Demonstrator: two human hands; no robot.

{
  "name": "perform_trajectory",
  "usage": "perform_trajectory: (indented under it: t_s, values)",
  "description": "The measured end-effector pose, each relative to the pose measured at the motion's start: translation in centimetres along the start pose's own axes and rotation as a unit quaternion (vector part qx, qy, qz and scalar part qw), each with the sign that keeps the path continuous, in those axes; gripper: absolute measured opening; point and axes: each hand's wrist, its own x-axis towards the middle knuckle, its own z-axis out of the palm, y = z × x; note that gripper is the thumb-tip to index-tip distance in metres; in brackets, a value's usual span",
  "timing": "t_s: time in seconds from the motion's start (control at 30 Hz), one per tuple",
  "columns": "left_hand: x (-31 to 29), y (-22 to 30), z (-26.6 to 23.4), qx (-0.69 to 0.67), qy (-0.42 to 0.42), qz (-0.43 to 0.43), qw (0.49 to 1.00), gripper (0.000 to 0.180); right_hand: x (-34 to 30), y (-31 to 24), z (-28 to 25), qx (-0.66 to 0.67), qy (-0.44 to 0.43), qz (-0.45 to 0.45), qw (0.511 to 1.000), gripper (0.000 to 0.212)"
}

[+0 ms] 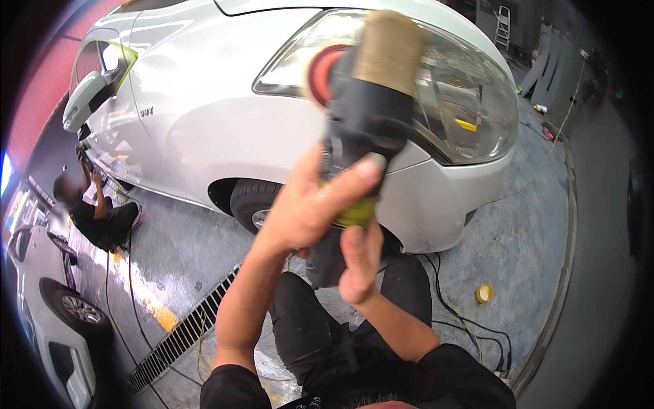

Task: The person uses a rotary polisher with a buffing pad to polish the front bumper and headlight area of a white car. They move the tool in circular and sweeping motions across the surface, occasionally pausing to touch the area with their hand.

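A black car polisher (371, 119) with a tan-wrapped head and a red backing plate (327, 75) is held up at the headlight (466, 88) of a white car (204, 102). Its pad is at the headlight's inner-left part, smeared by motion; whether it touches the lens I cannot tell. My left hand (303, 211) is wrapped round the tool's body behind the head, thumb along its top. Lower down, my right hand (361, 262) grips the rear of the same tool, its thumb pointing up. Some of the fingers are hidden behind the polisher.
At left, a co-worker (102, 211) in black crouches by the car's side. Another white car (58, 327) stands at lower left. A floor drain grate (184, 334) runs beside me. Black cables (470, 320) and a small yellow tub (484, 293) lie right. A stepladder (503, 27) stands behind.
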Motion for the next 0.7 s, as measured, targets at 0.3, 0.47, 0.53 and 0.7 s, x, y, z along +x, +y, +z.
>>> perform_trajectory:
  t_s: [0.3,0.47,0.53,0.7]
  values:
    - [0.0,-2.1,-5.0,-0.083,0.039,0.069,0.993,0.056,2.2,1.3,2.3,-0.066,-0.032,0.058,0.996,0.072]
    - [0.7,-0.3,-1.4,-0.04,-0.069,-0.019,0.997,0.053,-0.8,0.8,1.1,-0.055,0.045,-0.031,0.997,0.065]
    - [0.8,0.3,-0.3,-0.011,-0.094,-0.011,0.995,0.056,-1.2,1.8,0.3,-0.051,0.043,-0.069,0.995,0.061]
    - [0.2,0.6,-2.2,-0.015,-0.077,-0.001,0.997,0.053,-0.4,2.9,2.6,-0.014,0.052,-0.065,0.996,0.067]
